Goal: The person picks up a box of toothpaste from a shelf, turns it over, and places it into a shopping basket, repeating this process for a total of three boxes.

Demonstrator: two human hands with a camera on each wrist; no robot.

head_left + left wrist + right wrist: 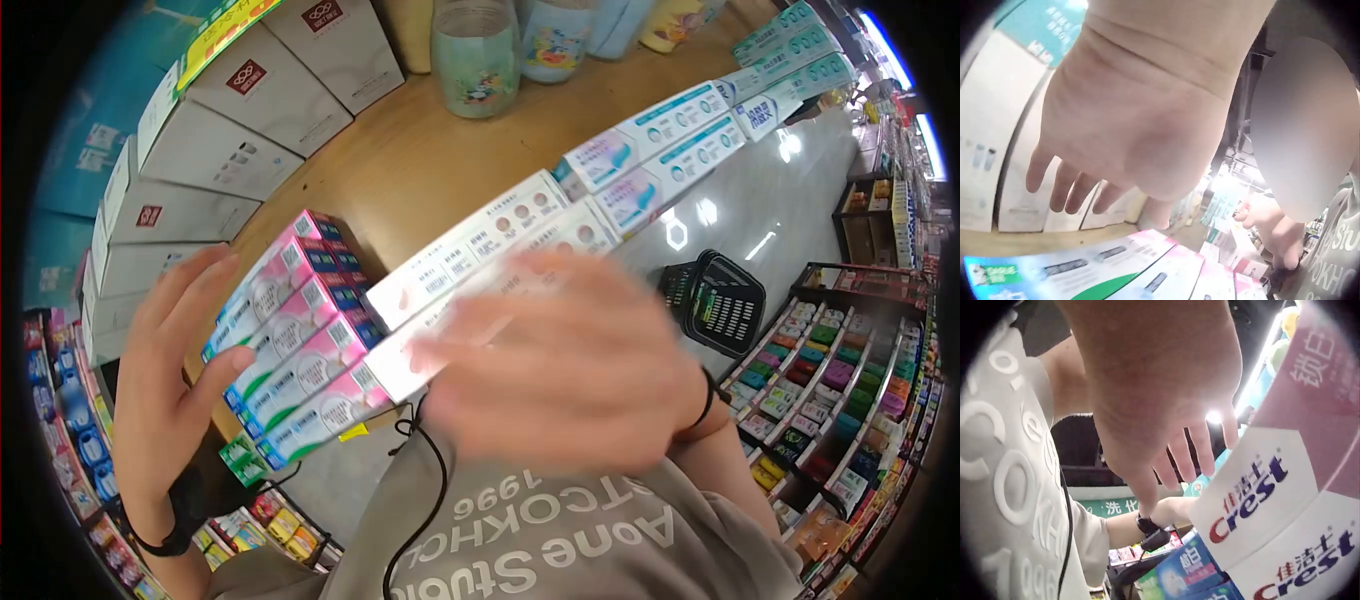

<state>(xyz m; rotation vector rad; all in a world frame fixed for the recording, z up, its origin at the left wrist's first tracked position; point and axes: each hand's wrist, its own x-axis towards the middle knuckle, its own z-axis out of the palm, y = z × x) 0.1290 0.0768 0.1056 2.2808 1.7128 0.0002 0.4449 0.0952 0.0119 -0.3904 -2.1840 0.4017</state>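
In the head view, my left hand (165,370) is held with fingers spread beside several pink, white and blue toothpaste boxes (300,390) lined up on a wooden surface. The left wrist view shows this hand (1135,119) palm-side, holding nothing, above the box tops (1104,269). My right hand (580,370), blurred, overlaps the near end of white Crest toothpaste boxes (470,260) stacked in a row. From the right wrist, its fingers (1182,456) look extended and apart, with the Crest boxes (1260,487) alongside and nothing in the grasp.
Teal-and-white toothpaste boxes (650,140) continue the row to the right. White cartons (250,100) stand at the back left, and patterned cups (475,60) at the back. A black shopping basket (725,300) sits on the floor near stocked shelves (830,380).
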